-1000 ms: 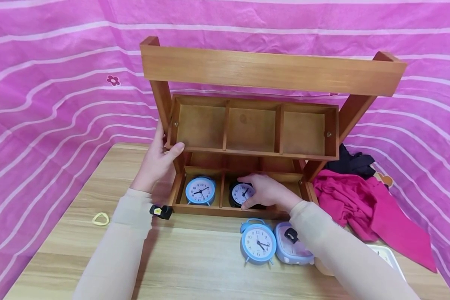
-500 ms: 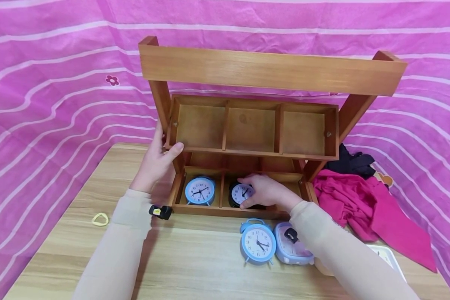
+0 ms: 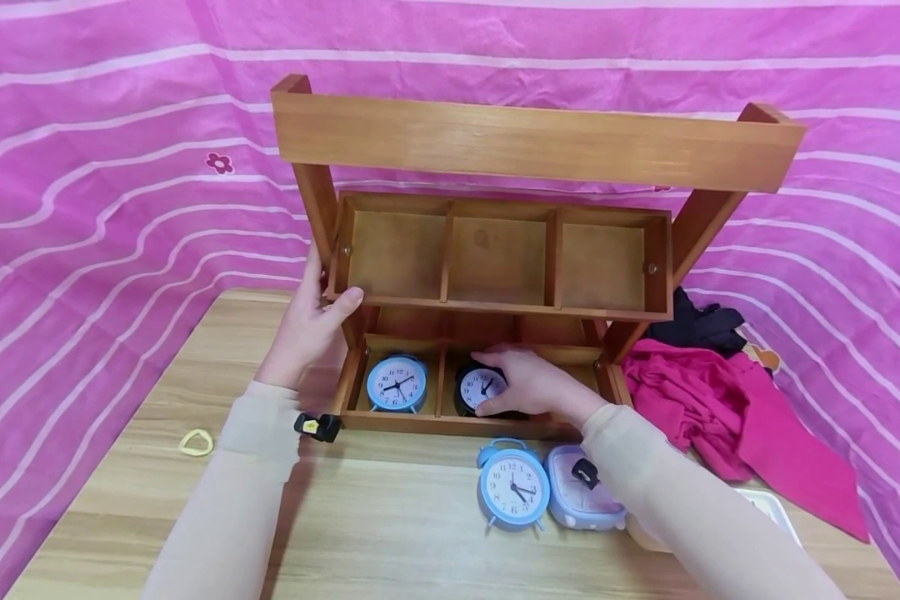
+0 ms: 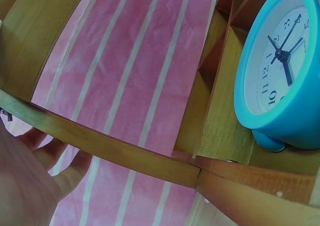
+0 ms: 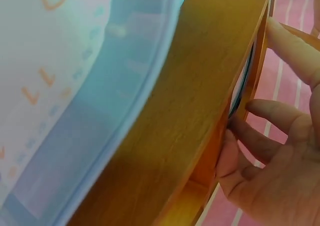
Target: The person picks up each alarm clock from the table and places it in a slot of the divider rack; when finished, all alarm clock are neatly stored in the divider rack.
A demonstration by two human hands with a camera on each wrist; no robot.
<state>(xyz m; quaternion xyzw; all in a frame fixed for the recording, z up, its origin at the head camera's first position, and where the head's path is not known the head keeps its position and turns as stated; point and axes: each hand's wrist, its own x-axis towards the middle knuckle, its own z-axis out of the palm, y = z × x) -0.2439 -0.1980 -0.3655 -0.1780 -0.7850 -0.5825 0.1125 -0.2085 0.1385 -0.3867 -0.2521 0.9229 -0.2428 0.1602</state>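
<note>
A brown wooden rack (image 3: 525, 143) with two tiers of compartments stands at centre in the head view. My left hand (image 3: 303, 329) grips its left side, thumb on the upper tray's front corner, fingers behind the upright. In the lower tray's middle compartment, my right hand (image 3: 531, 383) holds a black alarm clock (image 3: 467, 390), thumb at the front, partly covering the dial. The right wrist view shows only a sliver of that black clock beyond the rack's edge. A blue alarm clock (image 3: 396, 385) stands in the lower left compartment, appearing large in the left wrist view.
Before the rack stand another blue alarm clock (image 3: 513, 487) and a lavender, rounded-square clock (image 3: 579, 500). Pink cloth (image 3: 690, 400) and black cloth (image 3: 701, 325) lie to the right. A white tray (image 3: 783, 517) is partly behind my right forearm. A yellow ring (image 3: 197, 442) lies left.
The head view has shifted very slightly. Both hands keep their places on the rack and on the black alarm clock.
</note>
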